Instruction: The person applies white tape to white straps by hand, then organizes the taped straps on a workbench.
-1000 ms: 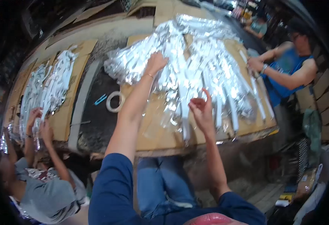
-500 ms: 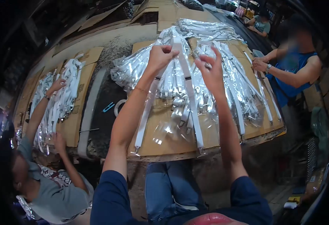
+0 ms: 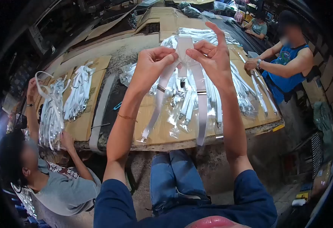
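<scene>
White elastic suspenders with metal clips are held up at the centre, over the near cardboard sheet, their two long straps spreading down toward 7 and 5 o'clock and a short strap with a dark-mouthed clip hanging between them. Closest in, at 6 o'clock, are blue jeans below the edge of the dark work surface. The left hand pinches the joined upper part between thumb and curled fingers; the right hand grips its other side between thumb and fingers, index finger raised. At 8 o'clock lie a thin metal rod and, farther in, a small bright-blue tool. Farther toward 8 to 9 o'clock, a person in a grey shirt handles a bundle of white straps beside another strap bundle. Just behind the held piece, many clear-wrapped white suspenders cover the cardboard. At 3 o'clock, a person in a blue sleeveless top has both hands at white straps. Far off toward 1 o'clock sits another person in a green-grey shirt.
</scene>
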`<action>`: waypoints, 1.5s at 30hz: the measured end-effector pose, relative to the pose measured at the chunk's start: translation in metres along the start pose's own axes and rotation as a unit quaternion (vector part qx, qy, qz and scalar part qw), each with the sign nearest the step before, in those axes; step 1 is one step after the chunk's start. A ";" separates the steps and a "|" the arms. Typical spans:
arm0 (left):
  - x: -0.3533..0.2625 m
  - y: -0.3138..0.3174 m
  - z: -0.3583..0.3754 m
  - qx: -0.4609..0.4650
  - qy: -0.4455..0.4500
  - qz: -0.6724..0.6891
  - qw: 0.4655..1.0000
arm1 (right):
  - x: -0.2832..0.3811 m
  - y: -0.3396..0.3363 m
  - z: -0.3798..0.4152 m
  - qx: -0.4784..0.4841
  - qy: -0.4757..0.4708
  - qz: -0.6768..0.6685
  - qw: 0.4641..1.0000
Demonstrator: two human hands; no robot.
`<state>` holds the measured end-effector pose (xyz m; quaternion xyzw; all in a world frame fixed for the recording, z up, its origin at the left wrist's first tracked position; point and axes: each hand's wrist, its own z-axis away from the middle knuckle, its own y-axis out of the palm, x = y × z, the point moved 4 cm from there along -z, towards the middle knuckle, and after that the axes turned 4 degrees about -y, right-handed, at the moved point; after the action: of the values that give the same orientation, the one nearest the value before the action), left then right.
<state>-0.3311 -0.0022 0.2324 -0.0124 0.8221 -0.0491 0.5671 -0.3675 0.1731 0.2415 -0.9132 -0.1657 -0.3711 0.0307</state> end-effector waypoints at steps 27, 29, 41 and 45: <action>-0.108 0.046 0.090 -0.029 0.095 0.020 0.995 | 0.151 0.021 0.043 -0.042 -0.038 0.083 0.995; -0.110 0.047 0.096 -0.024 0.099 0.040 0.994 | 0.143 0.010 0.040 -0.027 -0.037 -0.017 0.999; -0.101 0.037 0.161 0.073 -0.023 -0.011 0.997 | 0.184 0.021 0.048 -0.003 -0.012 0.118 0.993; -0.101 0.028 0.176 -0.058 -0.090 -0.392 0.914 | 0.187 0.032 0.054 0.008 -0.016 0.136 0.990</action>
<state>-0.1296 0.0212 0.2615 -0.3711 0.6983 -0.2185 0.5717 -0.1959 0.2052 0.3336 -0.9329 -0.0430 -0.3471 0.0858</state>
